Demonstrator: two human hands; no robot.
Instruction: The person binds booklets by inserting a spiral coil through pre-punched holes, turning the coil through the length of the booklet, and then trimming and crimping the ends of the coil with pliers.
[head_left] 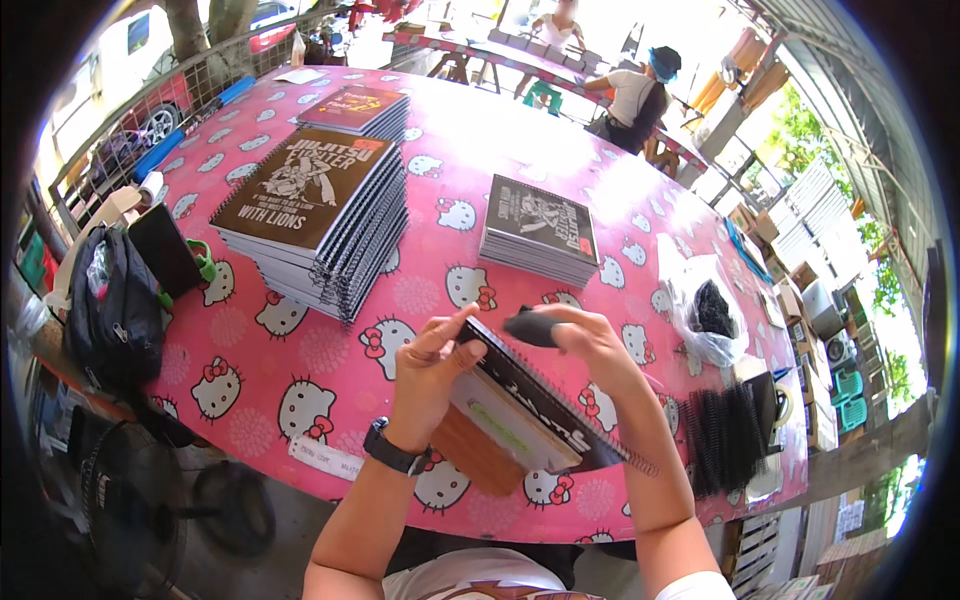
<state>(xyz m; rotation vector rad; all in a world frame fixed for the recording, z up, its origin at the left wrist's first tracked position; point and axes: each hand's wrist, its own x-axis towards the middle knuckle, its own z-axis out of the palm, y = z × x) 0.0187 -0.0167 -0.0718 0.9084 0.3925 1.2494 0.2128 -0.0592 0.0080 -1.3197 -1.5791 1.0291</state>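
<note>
A dark-covered spiral notebook (530,390) is tilted up over the near middle of the table, its black coil running along the edge toward my right arm. My left hand (440,365) is closed on its upper left corner, thumb against the cover. In my right hand (590,340) is a dark grey rounded tool (532,326), held just above the coil's upper end; its working tip is hidden. Beneath the notebook show a brown wooden block (480,450) and a pale piece with a green label (500,425).
A tall stack of brown-covered spiral notebooks (310,190) stands at left, an orange-covered stack (355,108) behind it. A smaller dark-covered stack (540,225) lies ahead. At right are a plastic bag (700,310) and loose black coils (715,435); a backpack (115,310) is at left.
</note>
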